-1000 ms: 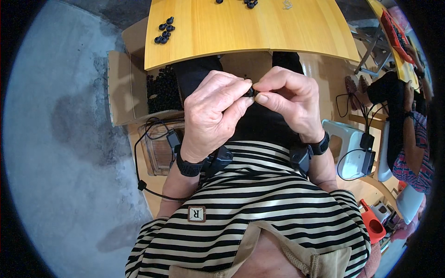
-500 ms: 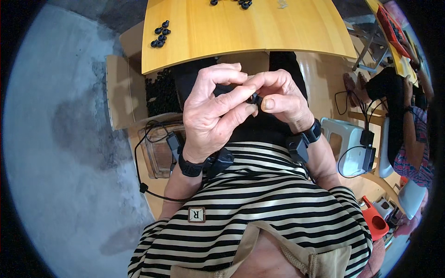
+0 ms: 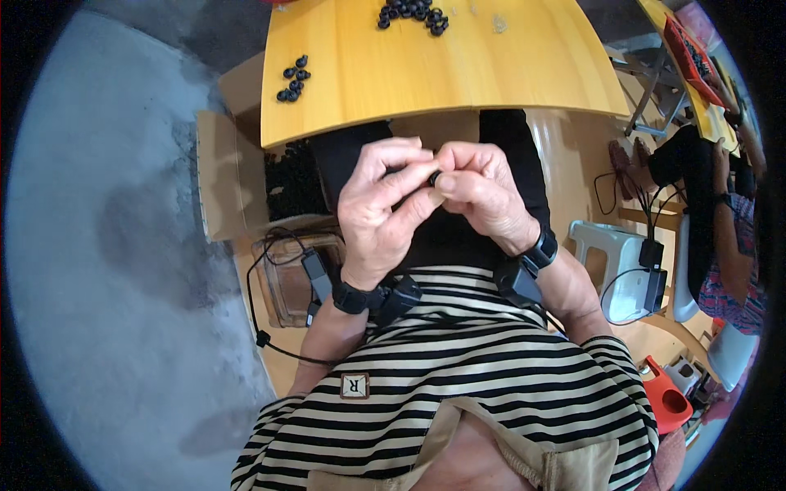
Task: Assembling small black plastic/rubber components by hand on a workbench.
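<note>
Between my two hands, above my lap, is a small round black part [image 3: 434,177], mostly covered by fingers; its exact kind does not show. My left hand [image 3: 381,200] pinches it from the left with thumb and index finger. My right hand [image 3: 485,192] closes on it from the right, its thumb pressed against it. Beyond them on the yellow wooden table [image 3: 442,74] lie small black knob-like parts in two groups: a few at the left edge [image 3: 293,79], and a larger cluster [image 3: 413,12] at the far side.
Small clear pieces [image 3: 499,23] lie near the far cluster. Under the table's left side stands an open cardboard box [image 3: 221,176] with many black parts. A cable [image 3: 251,286] runs beside my left arm. At right are a white stool [image 3: 630,270] and another person's arm [image 3: 731,254].
The view has tipped so more of the table's far side shows. My hands have drawn closer together around the black part, which is now more hidden.
</note>
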Demonstrator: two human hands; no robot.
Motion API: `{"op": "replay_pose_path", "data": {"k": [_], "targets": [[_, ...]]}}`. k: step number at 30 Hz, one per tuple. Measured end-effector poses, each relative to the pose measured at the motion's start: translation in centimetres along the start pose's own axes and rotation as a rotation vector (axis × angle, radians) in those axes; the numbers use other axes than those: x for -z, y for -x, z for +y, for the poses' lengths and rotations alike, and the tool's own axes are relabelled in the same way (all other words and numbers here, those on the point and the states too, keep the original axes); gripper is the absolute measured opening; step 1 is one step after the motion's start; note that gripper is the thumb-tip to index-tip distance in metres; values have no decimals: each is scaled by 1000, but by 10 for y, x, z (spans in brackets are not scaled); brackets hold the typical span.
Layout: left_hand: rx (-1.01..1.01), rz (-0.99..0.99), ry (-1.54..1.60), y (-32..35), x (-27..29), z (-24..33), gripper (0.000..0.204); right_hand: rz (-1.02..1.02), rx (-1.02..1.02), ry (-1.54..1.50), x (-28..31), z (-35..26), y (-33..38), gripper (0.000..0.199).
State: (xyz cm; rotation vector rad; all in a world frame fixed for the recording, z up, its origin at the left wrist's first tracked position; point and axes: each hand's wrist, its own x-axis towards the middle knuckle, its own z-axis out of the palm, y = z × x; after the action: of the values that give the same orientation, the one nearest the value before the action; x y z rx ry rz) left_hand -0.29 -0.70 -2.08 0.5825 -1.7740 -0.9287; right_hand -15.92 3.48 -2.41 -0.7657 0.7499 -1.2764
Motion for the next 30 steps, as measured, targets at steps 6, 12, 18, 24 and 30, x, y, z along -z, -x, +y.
{"op": "replay_pose_path", "data": {"k": [6,12,18,24,30], "targets": [[17,36,-91,-2,-3,15,39,-62,-99,-274,7,7,-1,16],[-2,-173,-83,-10,4,16,33,-78,-113,-166,8,6,5,15],[-84,-237,-113,-12,7,9,26,-141,-120,-238,11,8,5,16],[-125,-258,-171,-12,2,12,26,-195,-204,-257,15,6,5,17],[-13,-212,-149,-9,2,13,28,-163,-219,-278,12,7,3,17]]}}
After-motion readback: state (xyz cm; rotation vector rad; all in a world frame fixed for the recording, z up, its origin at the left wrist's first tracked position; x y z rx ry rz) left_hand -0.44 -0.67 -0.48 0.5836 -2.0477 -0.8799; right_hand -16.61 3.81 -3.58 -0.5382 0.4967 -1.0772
